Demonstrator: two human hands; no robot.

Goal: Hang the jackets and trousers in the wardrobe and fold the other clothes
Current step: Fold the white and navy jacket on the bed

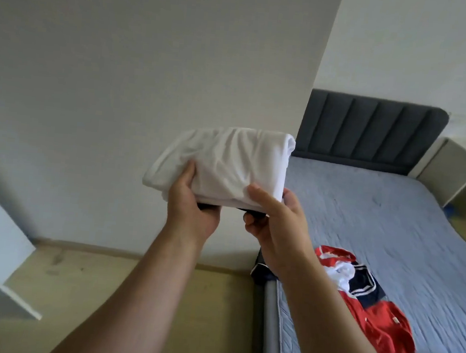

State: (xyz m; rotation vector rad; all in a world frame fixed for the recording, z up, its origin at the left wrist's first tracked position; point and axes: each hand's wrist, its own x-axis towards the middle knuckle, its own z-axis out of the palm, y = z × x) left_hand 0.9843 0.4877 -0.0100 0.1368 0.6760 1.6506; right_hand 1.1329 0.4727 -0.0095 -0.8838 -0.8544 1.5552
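Left hand (192, 212) and right hand (278, 228) each have their grip clamped on a soft, creased, blocky folded white garment (227, 161), thumbs on top.

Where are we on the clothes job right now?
Done: one white garment looks folded into a bundle. In hand: the left hand and right hand grip that bundle in the air. Left: the red, white and navy clothes lie crumpled on the bed.
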